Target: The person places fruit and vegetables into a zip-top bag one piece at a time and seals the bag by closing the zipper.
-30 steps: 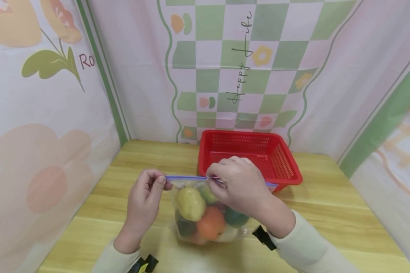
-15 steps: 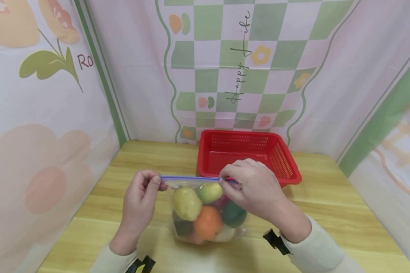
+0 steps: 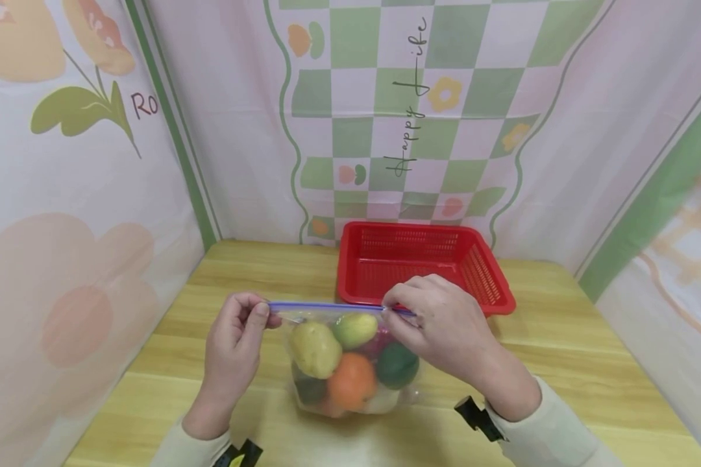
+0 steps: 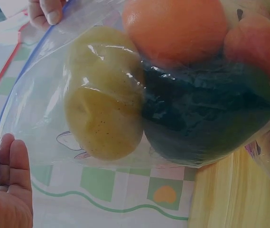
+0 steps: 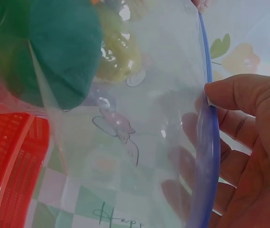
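Note:
A clear zip bag [image 3: 327,315] with a blue-purple zip strip [image 3: 321,305] is held upright over the table, filled with produce. Through the plastic show a yellow potato-like piece [image 3: 315,350], a yellow-green oval fruit [image 3: 355,330], an orange fruit [image 3: 352,383] and a dark green round one [image 3: 397,366]. My left hand [image 3: 233,350] pinches the strip's left end between thumb and fingers. Farther right, my right hand [image 3: 446,327] pinches the zip, its thumb on a small pale slider [image 5: 210,102]. The fingers of that hand lie behind the film.
Behind the bag stands a red perforated basket [image 3: 350,259] at the back of the wooden table [image 3: 561,363]; the right hand overlaps its front rim in the head view. Patterned cloth [image 3: 409,143] hangs at the back and both sides.
My right hand has slid rightward along the zip strip, uncovering more of the bag and its fruit. The left hand and the bag have shifted slightly left.

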`<state>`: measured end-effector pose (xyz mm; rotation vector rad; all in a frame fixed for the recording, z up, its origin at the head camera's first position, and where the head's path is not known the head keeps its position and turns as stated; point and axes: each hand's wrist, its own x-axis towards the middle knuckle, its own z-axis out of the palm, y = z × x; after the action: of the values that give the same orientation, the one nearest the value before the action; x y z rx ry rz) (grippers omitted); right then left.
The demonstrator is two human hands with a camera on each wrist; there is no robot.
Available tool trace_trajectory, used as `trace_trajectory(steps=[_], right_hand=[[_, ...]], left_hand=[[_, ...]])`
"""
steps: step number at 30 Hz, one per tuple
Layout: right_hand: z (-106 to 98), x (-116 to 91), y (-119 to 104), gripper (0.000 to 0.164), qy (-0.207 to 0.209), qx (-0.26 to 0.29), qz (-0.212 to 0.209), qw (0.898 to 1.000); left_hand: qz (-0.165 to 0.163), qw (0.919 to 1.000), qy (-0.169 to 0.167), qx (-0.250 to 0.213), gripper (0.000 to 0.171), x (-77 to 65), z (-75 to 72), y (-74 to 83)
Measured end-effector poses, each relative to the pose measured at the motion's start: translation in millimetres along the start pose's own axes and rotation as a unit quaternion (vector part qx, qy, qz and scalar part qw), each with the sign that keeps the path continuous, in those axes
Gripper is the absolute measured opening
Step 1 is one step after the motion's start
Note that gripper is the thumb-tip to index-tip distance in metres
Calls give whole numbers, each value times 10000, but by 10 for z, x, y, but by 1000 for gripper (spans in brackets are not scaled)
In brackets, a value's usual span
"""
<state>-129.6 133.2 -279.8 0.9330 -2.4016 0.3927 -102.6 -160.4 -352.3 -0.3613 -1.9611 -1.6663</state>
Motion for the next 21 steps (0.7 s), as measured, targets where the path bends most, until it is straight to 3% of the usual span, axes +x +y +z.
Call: trace_trajectory(steps=[21], right_hand=[[-45, -119, 54, 12, 202, 44, 46, 9998]], left_hand=[[-45, 9999, 152, -15, 12, -32, -37, 0]])
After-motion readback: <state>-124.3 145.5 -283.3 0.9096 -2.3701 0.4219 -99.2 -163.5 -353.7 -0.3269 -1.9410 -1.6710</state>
